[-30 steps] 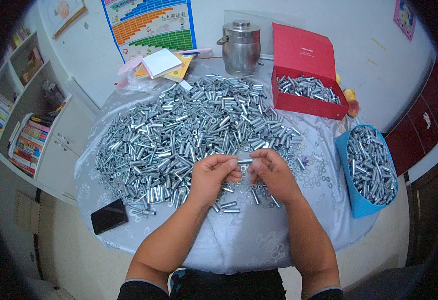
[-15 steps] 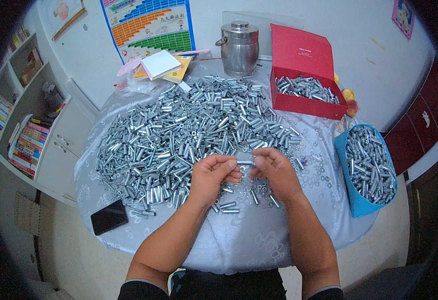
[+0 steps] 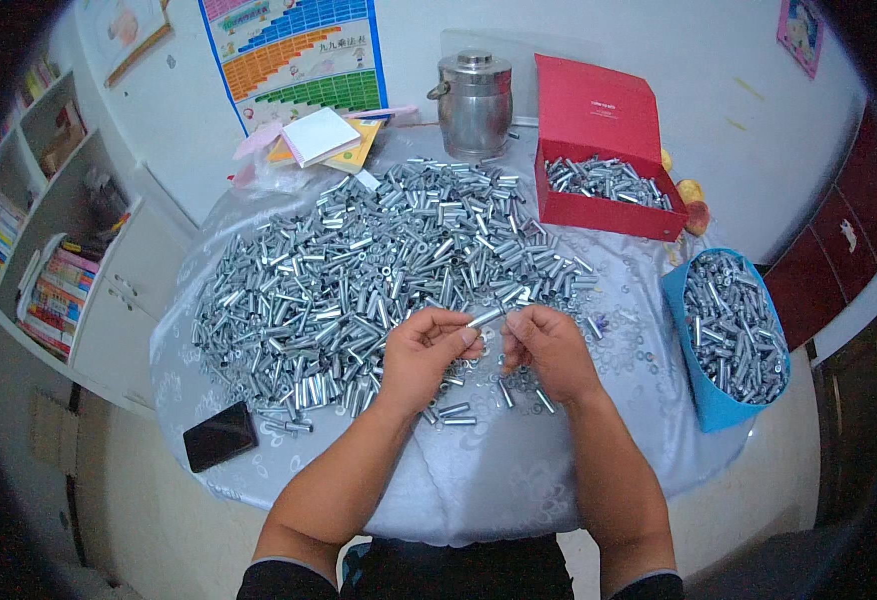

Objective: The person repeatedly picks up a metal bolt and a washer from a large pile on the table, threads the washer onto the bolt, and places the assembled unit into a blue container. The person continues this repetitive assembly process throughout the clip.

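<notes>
Over the near side of a heap of silvery metal tubes [image 3: 359, 270], my two hands meet around one short metal tube [image 3: 486, 317]. Its left end is pinched between the thumb and fingers of my left hand [image 3: 427, 355]. My right hand [image 3: 551, 352] is closed at the other end, thumb against forefinger; whether a smaller part also sits between those fingertips is hidden. The tube tilts slightly, right end higher. A few loose tubes [image 3: 455, 411] lie on the cloth below my hands, and small ring washers [image 3: 627, 352] are scattered to the right.
A blue bin [image 3: 707, 385] full of metal pieces stands at the right table edge. Behind it sits an open red box [image 3: 614, 218], partly filled. A steel canister [image 3: 476, 105] and papers [image 3: 321, 137] stand at the back. A black phone [image 3: 220, 437] lies front left on the silvery tablecloth [image 3: 429, 480].
The tube has gone from nearly level to tilted, its right end raised. My right fingers, blurred before, now close on that end. The whole view has shifted slightly.
</notes>
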`<state>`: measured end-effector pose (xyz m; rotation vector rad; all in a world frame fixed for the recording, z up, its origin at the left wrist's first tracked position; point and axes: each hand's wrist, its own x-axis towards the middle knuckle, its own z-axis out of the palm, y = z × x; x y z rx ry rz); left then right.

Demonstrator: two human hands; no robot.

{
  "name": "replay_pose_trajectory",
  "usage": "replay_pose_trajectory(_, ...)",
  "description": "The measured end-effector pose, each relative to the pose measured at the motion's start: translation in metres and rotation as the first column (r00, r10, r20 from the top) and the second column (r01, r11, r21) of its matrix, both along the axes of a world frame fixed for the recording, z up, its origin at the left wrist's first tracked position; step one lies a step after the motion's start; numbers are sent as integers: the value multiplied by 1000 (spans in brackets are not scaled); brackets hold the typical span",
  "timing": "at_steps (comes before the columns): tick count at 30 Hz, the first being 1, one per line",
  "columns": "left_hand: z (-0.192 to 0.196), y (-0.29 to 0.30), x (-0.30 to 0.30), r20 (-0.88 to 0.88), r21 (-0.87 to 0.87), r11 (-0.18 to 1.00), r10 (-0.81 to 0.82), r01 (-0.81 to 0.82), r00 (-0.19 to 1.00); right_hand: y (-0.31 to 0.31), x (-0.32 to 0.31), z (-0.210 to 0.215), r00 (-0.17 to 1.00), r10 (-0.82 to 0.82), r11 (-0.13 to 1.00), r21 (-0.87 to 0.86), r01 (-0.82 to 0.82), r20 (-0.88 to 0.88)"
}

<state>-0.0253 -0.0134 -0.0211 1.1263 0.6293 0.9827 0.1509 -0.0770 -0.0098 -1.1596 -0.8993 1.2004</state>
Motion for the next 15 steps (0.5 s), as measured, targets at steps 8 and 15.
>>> replay_pose_trajectory(8, 29, -16, 24, -66, -56, 987, -152, 149, 986, -36, 22, 12, 990, -107, 983, 159, 91, 92)
replay_pose_trajectory(15, 33, -39, 83, -104, -55, 934, -356, 352, 929, -107, 43, 16, 912, -390, 917, 148, 372, 126)
